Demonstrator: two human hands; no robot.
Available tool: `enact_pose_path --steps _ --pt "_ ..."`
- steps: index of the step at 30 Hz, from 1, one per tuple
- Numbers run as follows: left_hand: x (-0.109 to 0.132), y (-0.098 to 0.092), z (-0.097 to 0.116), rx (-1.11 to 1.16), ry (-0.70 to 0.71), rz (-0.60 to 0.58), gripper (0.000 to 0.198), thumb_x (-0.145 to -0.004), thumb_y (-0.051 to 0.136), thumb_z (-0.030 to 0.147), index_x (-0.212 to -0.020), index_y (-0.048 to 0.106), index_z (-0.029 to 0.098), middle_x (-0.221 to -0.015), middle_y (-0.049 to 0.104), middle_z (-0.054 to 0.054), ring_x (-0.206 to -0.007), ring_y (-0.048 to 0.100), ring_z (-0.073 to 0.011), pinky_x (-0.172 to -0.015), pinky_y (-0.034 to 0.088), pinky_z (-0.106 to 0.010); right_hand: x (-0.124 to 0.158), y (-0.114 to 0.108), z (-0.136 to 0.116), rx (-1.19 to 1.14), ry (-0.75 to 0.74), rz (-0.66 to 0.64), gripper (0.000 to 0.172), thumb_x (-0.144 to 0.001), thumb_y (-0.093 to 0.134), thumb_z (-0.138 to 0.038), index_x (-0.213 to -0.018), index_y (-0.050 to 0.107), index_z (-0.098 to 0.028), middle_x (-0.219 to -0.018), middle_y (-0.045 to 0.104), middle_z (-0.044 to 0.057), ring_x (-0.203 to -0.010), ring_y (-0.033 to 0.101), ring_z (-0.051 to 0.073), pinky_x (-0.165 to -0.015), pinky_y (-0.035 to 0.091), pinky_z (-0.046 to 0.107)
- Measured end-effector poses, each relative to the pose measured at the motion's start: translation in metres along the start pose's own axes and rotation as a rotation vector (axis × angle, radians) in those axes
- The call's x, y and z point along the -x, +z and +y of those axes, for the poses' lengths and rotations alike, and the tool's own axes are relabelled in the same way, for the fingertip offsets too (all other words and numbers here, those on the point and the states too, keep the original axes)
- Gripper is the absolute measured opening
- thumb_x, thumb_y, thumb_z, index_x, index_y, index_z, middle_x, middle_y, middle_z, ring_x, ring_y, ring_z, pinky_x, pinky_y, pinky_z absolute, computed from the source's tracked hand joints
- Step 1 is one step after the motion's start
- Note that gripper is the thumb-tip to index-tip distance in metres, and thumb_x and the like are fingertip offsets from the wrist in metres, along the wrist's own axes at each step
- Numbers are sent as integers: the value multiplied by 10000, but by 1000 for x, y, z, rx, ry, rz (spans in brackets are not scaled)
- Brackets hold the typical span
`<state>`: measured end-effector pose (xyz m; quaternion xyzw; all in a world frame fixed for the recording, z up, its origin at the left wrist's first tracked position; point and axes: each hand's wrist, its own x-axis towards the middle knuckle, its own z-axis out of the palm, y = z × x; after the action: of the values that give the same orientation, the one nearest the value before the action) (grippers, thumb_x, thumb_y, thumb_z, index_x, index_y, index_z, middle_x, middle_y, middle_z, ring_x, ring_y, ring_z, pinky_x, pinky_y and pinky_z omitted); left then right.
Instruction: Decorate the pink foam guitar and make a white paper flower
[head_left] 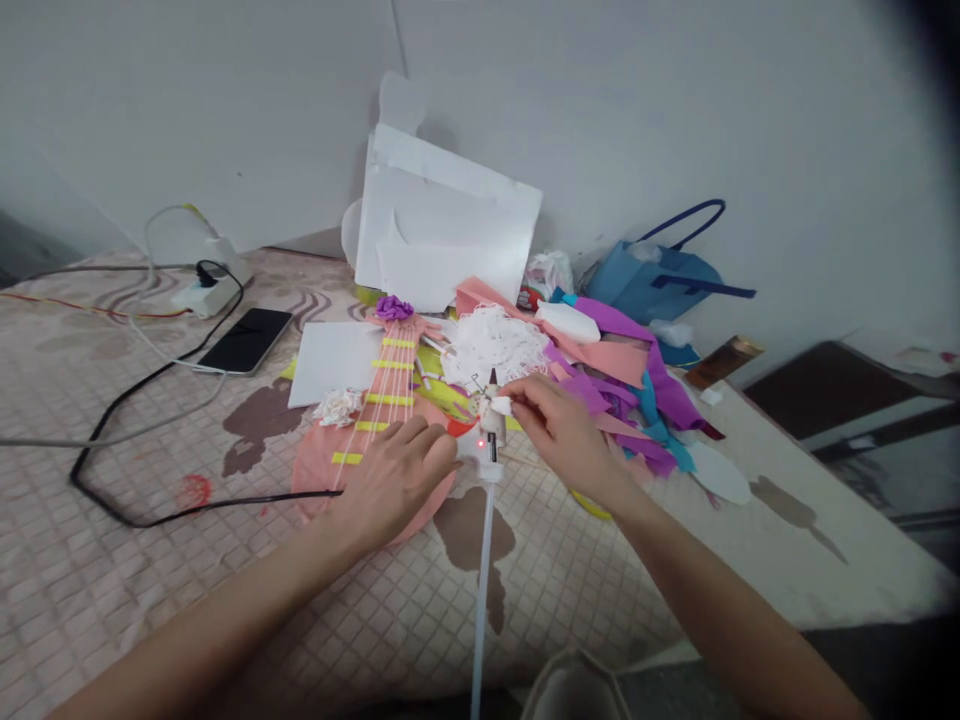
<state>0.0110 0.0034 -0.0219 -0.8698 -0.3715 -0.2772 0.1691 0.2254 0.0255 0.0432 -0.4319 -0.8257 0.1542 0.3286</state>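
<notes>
A pink paper guitar (375, 420) with yellow strips and white strings lies on the patterned bed cover. My left hand (397, 478) rests on its round body, fingers bent and gripping the white glue gun (489, 440), whose red light glows. My right hand (559, 425) pinches a small white piece (501, 405) right at the gun's dark nozzle. A long glue stick (480, 590) runs from the gun's back toward me.
Coloured paper scraps (630, 390), white net (495, 345), white card sheets (442, 230) and a blue bag (660, 275) lie behind. A phone (246, 340), a power strip (210, 290) and cables (135, 400) lie at left. The bed's edge drops off at right.
</notes>
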Motion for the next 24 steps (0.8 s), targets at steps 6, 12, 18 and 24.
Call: enact_pose_path --steps 6,12,18,24 --pt "0 -1 2 1 20 -4 114 -876 508 218 -784 450 186 -747 567 -13 -702 477 -174 -599 359 -297 -6 6 -2 45 -52 -119 202 -880 393 -129 -962 555 -217 -922 574 40 -866 534 164 -761 411 303" --pt "0 -2 3 3 38 -59 98 -871 523 214 -804 462 177 -750 568 -8 -682 472 -173 -589 366 -297 -7 8 -15 144 -64 -319 213 -890 399 -109 -960 578 -202 -921 565 35 -868 532 154 -764 409 292" --pt "-1 -4 8 54 9 -83 129 -885 498 236 -781 454 175 -757 575 -11 -701 484 -174 -583 370 -292 -1 5 -19 139 -57 -316 195 -897 397 -108 -942 568 -190 -910 566 34 -864 525 153 -751 405 287" --pt "-3 -2 13 90 24 -81 146 -899 478 270 -787 455 178 -754 568 -14 -672 474 -162 -549 355 -281 3 -5 -12 120 -30 -397 189 -894 395 -116 -933 556 -206 -904 572 25 -840 530 150 -735 402 285"
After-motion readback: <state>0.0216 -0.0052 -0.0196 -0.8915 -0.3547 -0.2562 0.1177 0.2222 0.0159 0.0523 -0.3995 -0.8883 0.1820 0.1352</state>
